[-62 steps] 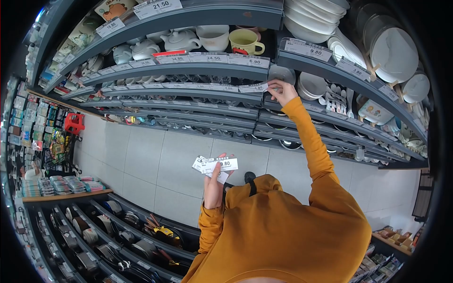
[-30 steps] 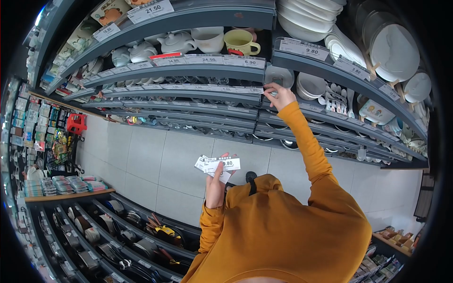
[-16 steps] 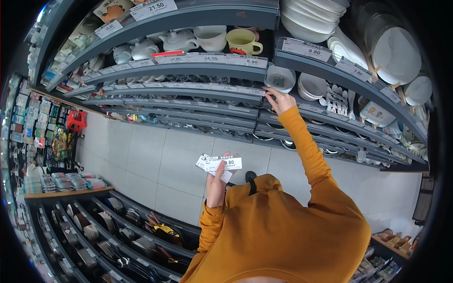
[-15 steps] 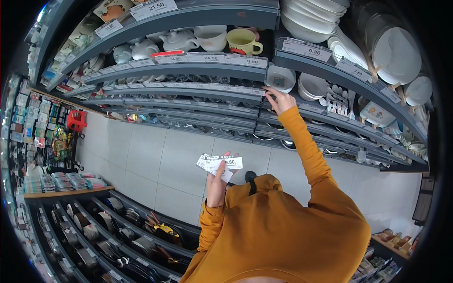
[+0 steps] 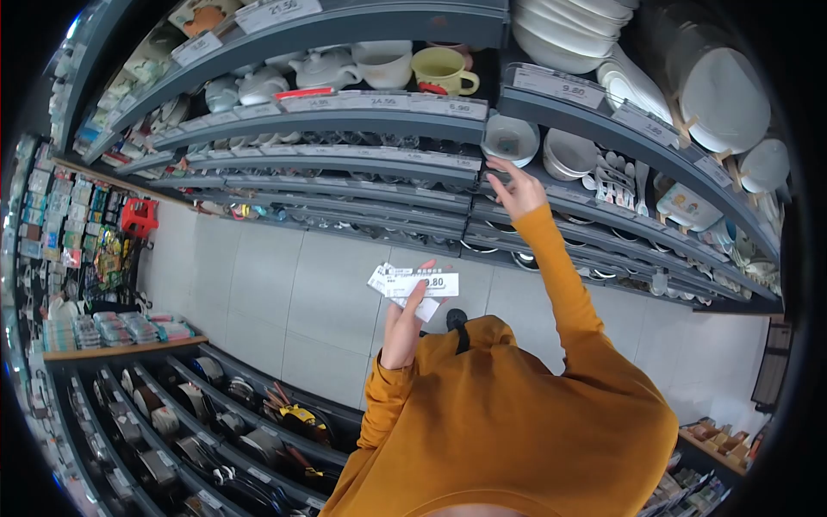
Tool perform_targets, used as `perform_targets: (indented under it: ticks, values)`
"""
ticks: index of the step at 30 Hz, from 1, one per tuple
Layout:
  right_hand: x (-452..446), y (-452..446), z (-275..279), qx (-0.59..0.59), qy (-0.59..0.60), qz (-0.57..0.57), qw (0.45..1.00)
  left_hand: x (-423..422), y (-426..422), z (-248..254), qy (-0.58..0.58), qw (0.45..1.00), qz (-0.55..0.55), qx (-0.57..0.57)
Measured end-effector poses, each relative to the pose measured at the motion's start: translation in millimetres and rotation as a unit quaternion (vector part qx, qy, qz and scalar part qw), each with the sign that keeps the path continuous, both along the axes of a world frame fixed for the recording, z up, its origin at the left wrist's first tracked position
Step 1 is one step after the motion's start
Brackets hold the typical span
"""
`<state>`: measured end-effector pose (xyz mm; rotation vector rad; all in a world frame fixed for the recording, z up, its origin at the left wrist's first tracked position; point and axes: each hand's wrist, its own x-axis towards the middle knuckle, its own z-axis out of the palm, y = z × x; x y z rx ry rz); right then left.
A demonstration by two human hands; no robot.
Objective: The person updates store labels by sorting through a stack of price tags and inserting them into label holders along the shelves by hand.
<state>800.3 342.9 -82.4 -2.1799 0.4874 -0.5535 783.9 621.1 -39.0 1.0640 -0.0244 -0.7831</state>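
Several white paper price labels [image 5: 441, 284] are fanned out in my left hand [image 5: 402, 332], the thumb pressed on top; one shows 9.80. My right hand [image 5: 521, 191] is raised at the shelf, its fingers apart, and I see nothing between them. Its fingertips are close to the end of a label strip [image 5: 444, 161] on a shelf front; whether they touch it I cannot tell. Just beyond the fingers stands a whitish bowl [image 5: 510, 140], with a stack of white bowls [image 5: 568, 155] to its right.
White spoons [image 5: 616, 185] lie right of the bowls. Higher up are a yellow mug [image 5: 441, 71], teapots [image 5: 326, 71] and stacked plates [image 5: 724, 99]. Behind me, pans [image 5: 263, 446] fill a lower rack. A red stool [image 5: 139, 217] stands at the far left on the tiled floor.
My right hand has drawn back slightly from the shelf front and its fingers have spread. My left hand has moved a little up and right with the labels.
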Motion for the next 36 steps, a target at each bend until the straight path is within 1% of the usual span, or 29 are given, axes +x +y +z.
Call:
perform_targets:
  ticks: [1, 3, 4, 6, 7, 9, 10, 13, 14, 17, 20, 23, 26, 29, 33, 35, 36]
  values:
    - [-6, 11, 6, 0.067, -0.065, 0.013, 0.996, 3, -2, 3, -0.017, 1.000, -0.004, -0.008]
    - [-29, 37, 18, 0.153, -0.058, 0.052, 0.985, 7, -6, 10, -0.043, 0.999, -0.012, -0.020]
    - [-41, 50, 26, 0.215, -0.040, 0.099, 0.971, 7, -11, 18, -0.053, 0.998, -0.004, -0.035]
    - [-57, 75, 46, 0.332, -0.025, 0.173, 0.927, 7, -16, 23, -0.077, 0.997, -0.003, -0.025]
    - [-62, 85, 56, 0.354, -0.025, 0.186, 0.916, 7, -18, 26, -0.090, 0.996, -0.005, -0.022]
    - [-71, 95, 61, 0.312, -0.015, 0.193, 0.930, 5, -22, 35, -0.098, 0.995, -0.014, -0.029]
    - [-74, 96, 61, 0.298, 0.012, 0.191, 0.935, 4, -23, 37, -0.097, 0.995, -0.018, -0.036]
    - [-76, 102, 64, 0.234, -0.065, 0.204, 0.948, 0, -28, 44, -0.093, 0.994, -0.024, -0.046]
    - [-76, 106, 67, 0.282, -0.082, 0.184, 0.938, -1, -29, 45, -0.091, 0.994, -0.025, -0.048]
    - [-77, 107, 75, 0.324, -0.070, 0.165, 0.929, -3, -31, 45, -0.100, 0.993, -0.030, -0.047]
    - [-79, 101, 69, 0.282, -0.045, 0.177, 0.942, -3, -31, 45, -0.103, 0.992, -0.047, -0.057]
    - [-81, 100, 69, 0.297, -0.014, 0.179, 0.938, -4, -29, 44, -0.089, 0.992, -0.053, -0.070]
    - [-85, 98, 84, 0.405, 0.087, 0.186, 0.891, -4, -29, 43, -0.119, 0.991, -0.046, -0.047]
    - [-85, 97, 83, 0.409, 0.137, 0.211, 0.877, -5, -31, 37, -0.147, 0.988, -0.044, -0.020]
    - [-90, 92, 84, 0.426, 0.127, 0.207, 0.871, -3, -28, 31, -0.154, 0.985, -0.073, 0.010]
    - [-94, 86, 81, 0.414, 0.114, 0.191, 0.883, -4, -24, 26, -0.170, 0.981, -0.085, 0.046]
    - [-97, 81, 76, 0.406, 0.107, 0.184, 0.889, -6, -21, 23, -0.150, 0.986, -0.060, 0.047]
